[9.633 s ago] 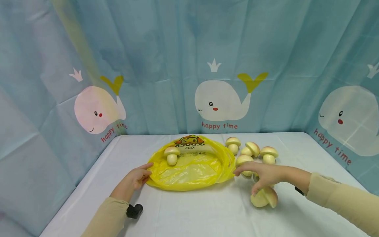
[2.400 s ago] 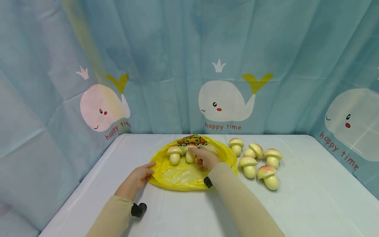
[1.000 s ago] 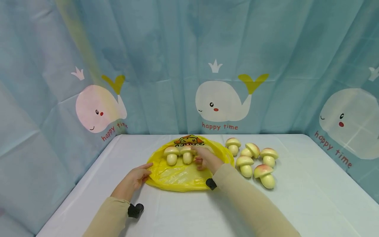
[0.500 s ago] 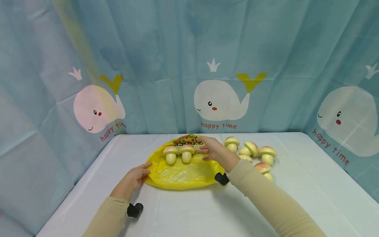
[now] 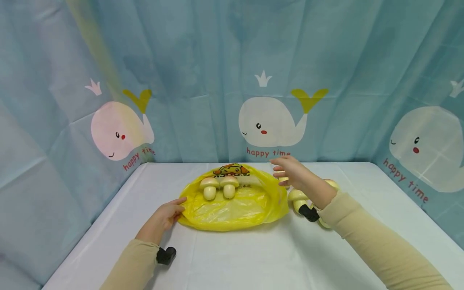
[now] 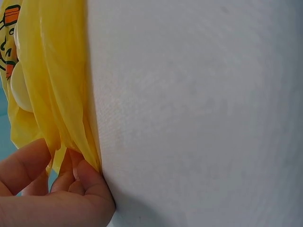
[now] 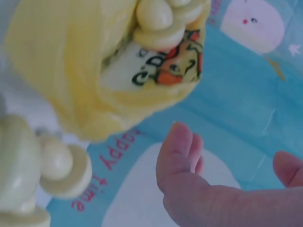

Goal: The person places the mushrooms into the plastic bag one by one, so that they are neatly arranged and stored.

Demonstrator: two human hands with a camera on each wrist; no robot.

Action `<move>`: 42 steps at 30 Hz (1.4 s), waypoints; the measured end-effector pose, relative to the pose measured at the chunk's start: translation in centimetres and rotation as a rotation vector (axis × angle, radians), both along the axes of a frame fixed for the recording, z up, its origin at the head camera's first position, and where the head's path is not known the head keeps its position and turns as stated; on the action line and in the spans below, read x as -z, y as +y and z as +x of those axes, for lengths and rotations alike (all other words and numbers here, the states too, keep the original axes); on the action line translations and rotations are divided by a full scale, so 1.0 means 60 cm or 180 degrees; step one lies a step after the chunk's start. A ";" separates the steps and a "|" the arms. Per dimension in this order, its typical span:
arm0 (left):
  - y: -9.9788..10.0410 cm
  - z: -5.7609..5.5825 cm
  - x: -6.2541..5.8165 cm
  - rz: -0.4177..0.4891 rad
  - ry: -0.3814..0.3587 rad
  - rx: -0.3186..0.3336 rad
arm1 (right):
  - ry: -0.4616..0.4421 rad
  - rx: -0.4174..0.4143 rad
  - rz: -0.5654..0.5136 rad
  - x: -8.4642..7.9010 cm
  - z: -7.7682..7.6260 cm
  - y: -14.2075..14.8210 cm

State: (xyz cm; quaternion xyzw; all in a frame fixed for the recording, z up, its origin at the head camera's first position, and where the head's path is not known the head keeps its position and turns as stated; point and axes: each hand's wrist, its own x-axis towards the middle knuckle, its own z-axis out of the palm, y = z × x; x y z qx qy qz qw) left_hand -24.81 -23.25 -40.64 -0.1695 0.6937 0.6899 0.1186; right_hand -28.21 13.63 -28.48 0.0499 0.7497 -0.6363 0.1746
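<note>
A yellow plastic bag [image 5: 232, 219] lies on the white table, its mouth spread towards me. Two toy mushrooms, one on the left [image 5: 209, 189] and one on the right [image 5: 229, 187], sit side by side inside it. My left hand [image 5: 164, 219] holds the left edge of the bag; in the left wrist view its thumb and fingers [image 6: 31, 165] pinch the yellow film. My right hand [image 5: 299, 177] is raised past the bag's right edge, fingers apart and nothing in them. Below and behind it lie more toy mushrooms [image 5: 298, 197], partly hidden by the hand and forearm.
Blue curtains [image 5: 195, 80] with whale prints hang behind and beside the white table [image 5: 224, 262]. In the right wrist view, several loose mushrooms [image 7: 66, 170] lie close together beside the bag [image 7: 80, 109].
My right hand carried a mushroom from the right pile into the bag beside the first and let go. It has since moved back right, out of the bag. The left hand stays at the edge.
</note>
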 end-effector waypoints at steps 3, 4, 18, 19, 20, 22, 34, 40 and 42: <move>0.000 0.001 -0.001 0.0005 -0.0003 0.0003 | 0.0120 -0.0140 0.0190 -0.006 0.007 0.019; 0.000 0.001 -0.001 0.0001 -0.0003 0.0004 | 0.0152 -0.0178 0.0250 -0.007 0.010 0.025; -0.003 -0.002 -0.001 0.0032 -0.0048 0.0054 | 0.0486 -0.0385 0.0745 0.024 0.036 0.112; -0.003 -0.003 -0.001 0.0046 -0.0044 0.0065 | 0.0538 -0.0420 0.0804 0.027 0.037 0.120; -0.002 -0.003 -0.001 0.0052 -0.0038 0.0086 | 0.0579 -0.0452 0.0850 0.030 0.038 0.127; -0.001 -0.002 -0.003 0.0068 -0.0030 0.0113 | 0.0638 -0.0524 0.0876 0.037 0.039 0.139; -0.002 -0.002 -0.004 -0.0006 -0.0032 0.0074 | 0.0920 -0.1098 0.1238 0.058 0.038 0.214; -0.001 -0.003 -0.001 0.0006 -0.0048 0.0088 | 0.0878 -0.1358 0.1477 0.071 0.039 0.248; -0.001 -0.002 -0.002 0.0001 -0.0037 0.0098 | 0.0842 -0.1444 0.1561 0.077 0.039 0.257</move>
